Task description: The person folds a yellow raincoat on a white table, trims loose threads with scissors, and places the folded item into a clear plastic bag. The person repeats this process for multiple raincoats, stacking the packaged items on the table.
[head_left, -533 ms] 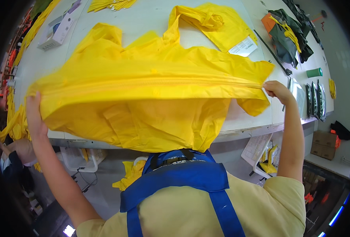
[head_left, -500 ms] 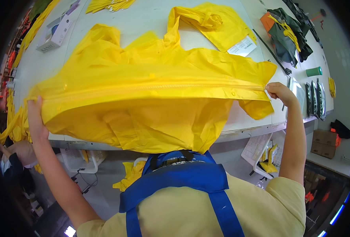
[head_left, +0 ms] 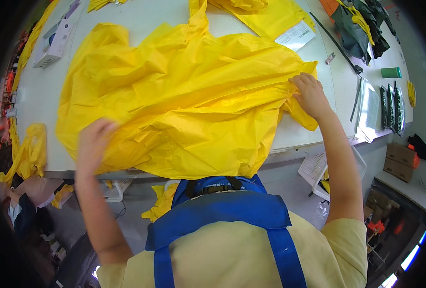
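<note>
A yellow rain jacket (head_left: pixel 174 91) lies rumpled across the white table (head_left: pixel 330 129), its near side hanging toward my waist. At its right end my right hand (head_left: pixel 311 94) is closed on a gathered fold of the fabric. My left hand (head_left: pixel 96 137) is over the jacket's near left part, smeared by motion, so its fingers cannot be read. Folds hide the zip strip. Beyond the jacket is another yellow garment (head_left: pixel 256 17), with a printed white sheet (head_left: pixel 297 36) on it.
At the far right lie dark green garments (head_left: pixel 351 36), a long black strip (head_left: pixel 332 41), a green roll (head_left: pixel 391 72) and clear-wrapped dark packets (head_left: pixel 390 108). A white box (head_left: pixel 53 45) stands far left. Yellow fabric (head_left: pixel 34 146) hangs over the left edge. Another person's sleeve (head_left: pixel 24 211) shows lower left.
The stretched zip edge has slackened and collapsed into folds. My left hand has let go of the left end and moved right; my right hand has moved left and slightly up.
</note>
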Demonstrator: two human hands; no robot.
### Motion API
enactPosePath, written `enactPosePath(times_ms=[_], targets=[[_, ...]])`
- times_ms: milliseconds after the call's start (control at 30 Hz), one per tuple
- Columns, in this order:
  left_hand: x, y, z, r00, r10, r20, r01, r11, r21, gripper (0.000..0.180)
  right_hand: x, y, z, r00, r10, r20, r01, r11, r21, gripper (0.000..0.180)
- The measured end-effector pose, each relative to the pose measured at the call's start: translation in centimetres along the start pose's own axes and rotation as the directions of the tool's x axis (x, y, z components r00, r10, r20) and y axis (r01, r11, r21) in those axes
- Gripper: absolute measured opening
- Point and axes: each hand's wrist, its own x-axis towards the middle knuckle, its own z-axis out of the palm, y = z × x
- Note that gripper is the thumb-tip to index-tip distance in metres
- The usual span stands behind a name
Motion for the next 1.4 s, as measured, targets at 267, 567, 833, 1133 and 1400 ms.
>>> enactPosePath(times_ms=[267, 567, 833, 1133, 1400], targets=[[12.8, 21.2, 18.2, 0.873, 0.458, 0.167, -0.427, 0.884, -0.192, 0.036, 4.9, 5.4, 2.0, 0.829, 0.267, 0.492, -0.454, 0.834, 0.313, 0.016], [15.8, 23.1, 22.6, 0.943, 0.314, 0.110, -0.243, 0.876, -0.417, 0.018, 4.3, 7.8, 5.3, 0.866, 0.255, 0.429, -0.446, 0.782, 0.436, 0.014], [16.6, 23.4, 22.6, 0.956, 0.257, 0.143, -0.202, 0.927, -0.316, 0.018, 5.9, 9.7, 5.1, 0.777, 0.210, 0.594, -0.551, 0.684, 0.479, 0.013], [18.8, 24.0, 21.8, 0.903, 0.332, 0.272, -0.293, 0.940, -0.177, 0.026, 6.9, 10.8, 5.0, 0.755, 0.194, 0.627, -0.548, 0.711, 0.440, 0.011], [16.2, 22.3, 21.6, 0.922, 0.297, 0.248, -0.273, 0.954, -0.127, 0.030, 6.2, 12.3, 6.1, 0.884, 0.083, 0.460, -0.283, 0.879, 0.385, 0.013]])
